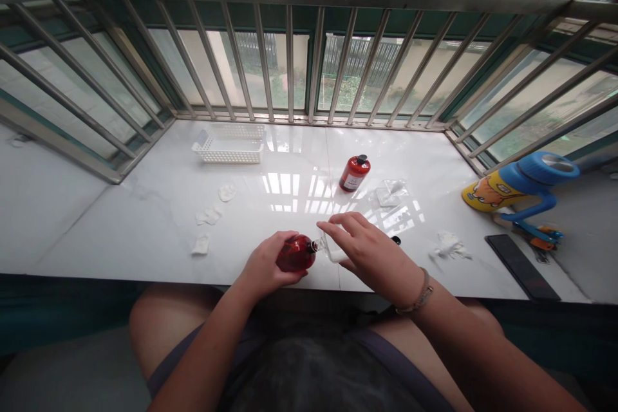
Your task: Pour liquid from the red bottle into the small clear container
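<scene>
My left hand point(265, 264) is closed round a red bottle point(295, 253), which is tipped on its side with its open mouth pointing right. Its mouth meets a small clear container point(332, 246) gripped by my right hand point(369, 251), which wears a bracelet at the wrist. Both hands are over the near edge of the white sill point(299, 187). A second red bottle point(354, 173) with a black cap stands upright further back. A small black cap point(396, 240) lies just right of my right hand.
A white perforated basket point(229, 143) sits at the back left. White cotton pads point(208, 215) lie scattered on the left, crumpled plastic wrappers point(391, 192) and a tissue point(449, 246) on the right. A blue and yellow cartoon bottle point(519, 183) and a black phone point(522, 266) lie far right. Window bars point(290, 71) close the back.
</scene>
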Demonstrator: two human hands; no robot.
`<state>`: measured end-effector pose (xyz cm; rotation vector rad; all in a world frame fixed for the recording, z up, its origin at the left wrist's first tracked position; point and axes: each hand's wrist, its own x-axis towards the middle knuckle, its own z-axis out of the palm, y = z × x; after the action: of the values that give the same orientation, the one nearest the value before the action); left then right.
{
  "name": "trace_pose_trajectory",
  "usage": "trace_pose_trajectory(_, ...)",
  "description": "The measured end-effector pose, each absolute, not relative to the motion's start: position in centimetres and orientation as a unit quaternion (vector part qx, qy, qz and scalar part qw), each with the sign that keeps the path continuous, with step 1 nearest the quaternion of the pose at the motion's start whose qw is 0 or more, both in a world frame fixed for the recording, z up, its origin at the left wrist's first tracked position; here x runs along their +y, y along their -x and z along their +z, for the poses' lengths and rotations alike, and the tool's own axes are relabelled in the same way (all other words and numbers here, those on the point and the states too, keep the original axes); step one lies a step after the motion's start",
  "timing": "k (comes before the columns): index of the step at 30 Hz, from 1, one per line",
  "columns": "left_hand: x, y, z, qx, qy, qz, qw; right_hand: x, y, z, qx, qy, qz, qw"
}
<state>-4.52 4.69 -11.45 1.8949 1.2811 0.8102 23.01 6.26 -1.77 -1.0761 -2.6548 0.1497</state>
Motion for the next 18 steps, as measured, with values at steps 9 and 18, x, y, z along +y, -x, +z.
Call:
trace_pose_trajectory(9,4.63,4.61,-11.59,0.49,-0.73,0.316,0.356,6.34,-22.89,-1.32,-0.92,0.367,0.027,0.133)
trace_pose_trajectory(18,4.68,4.63,-11.68,0.491,-0.732,0.317,0.35,6.33,-22.77,-1.27,-0.922,0.363,0.024,0.135)
